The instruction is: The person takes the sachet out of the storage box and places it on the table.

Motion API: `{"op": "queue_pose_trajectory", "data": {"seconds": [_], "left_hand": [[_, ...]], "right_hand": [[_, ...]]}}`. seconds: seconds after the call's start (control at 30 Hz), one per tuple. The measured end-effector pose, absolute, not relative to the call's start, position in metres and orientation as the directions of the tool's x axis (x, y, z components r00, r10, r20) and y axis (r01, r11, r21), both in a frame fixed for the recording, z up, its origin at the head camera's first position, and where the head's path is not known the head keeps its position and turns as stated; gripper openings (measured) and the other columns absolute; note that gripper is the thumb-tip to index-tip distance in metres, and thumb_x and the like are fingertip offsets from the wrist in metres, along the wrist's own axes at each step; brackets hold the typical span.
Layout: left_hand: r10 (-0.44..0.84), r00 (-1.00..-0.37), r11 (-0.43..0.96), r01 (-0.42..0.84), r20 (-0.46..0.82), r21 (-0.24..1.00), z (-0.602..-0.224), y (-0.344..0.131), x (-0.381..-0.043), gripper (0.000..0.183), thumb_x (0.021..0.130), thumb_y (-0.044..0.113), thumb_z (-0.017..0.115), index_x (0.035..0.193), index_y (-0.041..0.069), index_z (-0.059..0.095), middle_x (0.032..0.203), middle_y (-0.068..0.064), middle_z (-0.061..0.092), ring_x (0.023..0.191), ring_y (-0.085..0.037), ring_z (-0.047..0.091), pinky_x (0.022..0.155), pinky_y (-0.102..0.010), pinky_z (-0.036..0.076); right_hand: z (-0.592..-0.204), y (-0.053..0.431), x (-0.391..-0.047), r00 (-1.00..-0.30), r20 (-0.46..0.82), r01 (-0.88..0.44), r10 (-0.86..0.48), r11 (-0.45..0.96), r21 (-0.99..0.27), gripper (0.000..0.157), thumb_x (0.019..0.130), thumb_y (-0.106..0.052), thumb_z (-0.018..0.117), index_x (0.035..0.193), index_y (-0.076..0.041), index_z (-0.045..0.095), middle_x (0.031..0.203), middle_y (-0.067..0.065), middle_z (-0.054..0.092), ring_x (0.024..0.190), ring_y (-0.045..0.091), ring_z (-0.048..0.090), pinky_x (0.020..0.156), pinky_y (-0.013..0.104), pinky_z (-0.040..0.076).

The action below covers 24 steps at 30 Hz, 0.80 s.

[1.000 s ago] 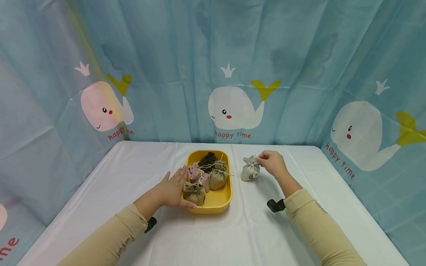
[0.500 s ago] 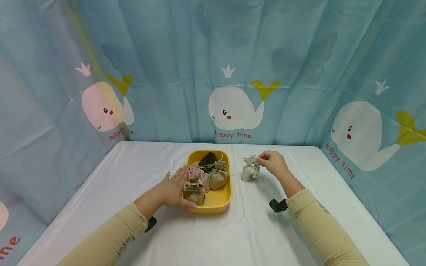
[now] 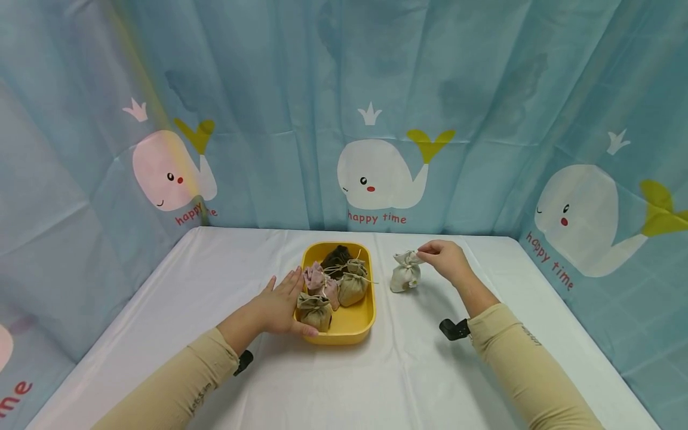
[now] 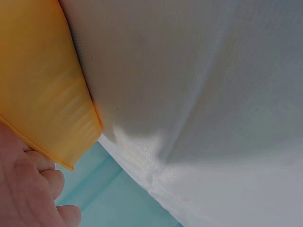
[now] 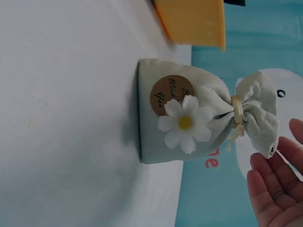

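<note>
White bag (image 3: pixel 404 278) is upright on the table (image 3: pixel 322 388), just R of the tray (image 3: pixel 352 318), w/ flower (image 5: pixel 185 123) & tag (image 5: pixel 168 87) facing our R wrist cam. Our R hand (image 3: pixel 446 261) is at its ruffled top: fingers loosely bent, thumb apart, fingertips prob. touching the cloth corner; no firm hold that we can see. So we're at the bag-handling step, we'd say; coming on or letting go, can't tell. If it's a lift, next move calls for a pinch on the tied neck; if it's a release, we need a clean exit w/o tipping it.

L hand (image 3: pixel 276 306) lies along the tray's L side, fingers straight, thumb out by the near rim, gripping nothing, prob. steadying. Inside: dark bag (image 3: pixel 335 261), olive bag (image 3: pixel 352 290), pink bag (image 3: pixel 329 291), tan bag (image 3: pixel 315 315). Curtain (image 3: pixel 279 89) behind.
</note>
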<state>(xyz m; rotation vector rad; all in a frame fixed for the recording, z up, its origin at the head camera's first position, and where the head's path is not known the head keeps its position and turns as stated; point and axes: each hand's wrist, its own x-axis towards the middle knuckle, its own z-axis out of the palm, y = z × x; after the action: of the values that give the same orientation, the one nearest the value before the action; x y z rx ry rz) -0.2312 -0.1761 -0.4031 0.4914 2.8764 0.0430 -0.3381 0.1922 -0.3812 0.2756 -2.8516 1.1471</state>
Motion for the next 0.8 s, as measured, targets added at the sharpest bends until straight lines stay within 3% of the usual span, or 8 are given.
{"op": "queue_pose_trajectory", "data": {"seconds": [0.3,0.57,0.8], "left_hand": [[0.334,-0.918,0.943,0.326,-0.215,0.072,-0.4,-0.175,-0.229,0.129,0.057,0.088,0.042,0.146,0.0,0.01,0.152,-0.014,-0.005,0.14,-0.028,0.0,0.108,-0.055,0.004],[0.332,-0.92,0.943,0.325,-0.208,0.068,-0.404,-0.177,-0.231,0.129,0.057,0.089,0.042,0.146,0.001,0.011,0.153,-0.013,-0.004,0.14,-0.028,0.0,0.108,-0.055,0.004],[0.331,-0.921,0.943,0.324,-0.204,0.067,-0.405,-0.177,-0.232,0.126,0.059,0.086,0.045,0.146,0.001,0.01,0.152,-0.013,-0.005,0.14,-0.027,0.0,0.108,-0.055,0.004]], "right_hand": [[-0.369,0.184,-0.334,-0.981,0.122,-0.194,-0.153,0.669,-0.717,0.035,0.087,-0.035,0.061,0.11,-0.009,0.065,0.109,0.011,0.064,0.099,0.026,0.058,0.081,0.04,0.047],[-0.356,0.162,-0.324,-0.964,0.153,-0.257,-0.217,0.616,-0.745,0.032,0.087,-0.028,0.063,0.113,-0.009,0.064,0.122,0.012,0.057,0.114,0.03,0.052,0.087,0.042,0.047],[-0.345,0.136,-0.309,-0.943,0.159,-0.309,-0.291,0.593,-0.744,0.029,0.085,-0.026,0.066,0.11,-0.012,0.067,0.121,0.009,0.056,0.112,0.03,0.053,0.088,0.039,0.047]]}}
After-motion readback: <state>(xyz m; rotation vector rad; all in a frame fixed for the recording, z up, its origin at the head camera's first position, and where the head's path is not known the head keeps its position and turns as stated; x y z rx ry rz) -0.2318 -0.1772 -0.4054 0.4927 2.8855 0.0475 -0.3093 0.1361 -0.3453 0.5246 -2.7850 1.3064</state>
